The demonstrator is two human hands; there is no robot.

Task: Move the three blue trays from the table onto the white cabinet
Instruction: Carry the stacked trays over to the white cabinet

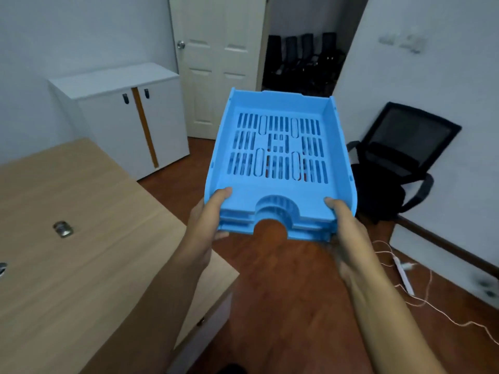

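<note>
My left hand (pixel 209 220) grips the near left corner of the stack of blue trays (pixel 278 157), thumb laid on top of the front lip and fingers curled underneath. My right hand (pixel 340 220) holds the near right corner the same way, thumb on top; the fingers below are hidden by the stack. I count three nested front edges, each with the half-round notch in the middle. The trays are up in the air between my hands, tilted slightly away from me, over the floor (pixel 283 279) and off the table (pixel 89 238).

Through the slotted bottom of the top tray I can see reddish-brown wood flooring. The table lies to my left, a light wood-grain top with a round metal grommet (pixel 63 228) set in it and part of another at the left edge of view. Its near corner sits just under my left forearm.

Beyond the table, against the left wall, stands the white cabinet (pixel 121 114), two doors with small dark handles and an orange-brown strip running down the gap between them. Its top is bare white. To its right is a closed white panel door (pixel 216 63) with a round knob, then a dark opening where several black chairs are stacked or lined up; too dim to tell which.

On my right a black mesh-back office chair (pixel 399 155) stands near the white wall. A white power strip (pixel 403 276) and thin pale cables trail over the floor near it.
</note>
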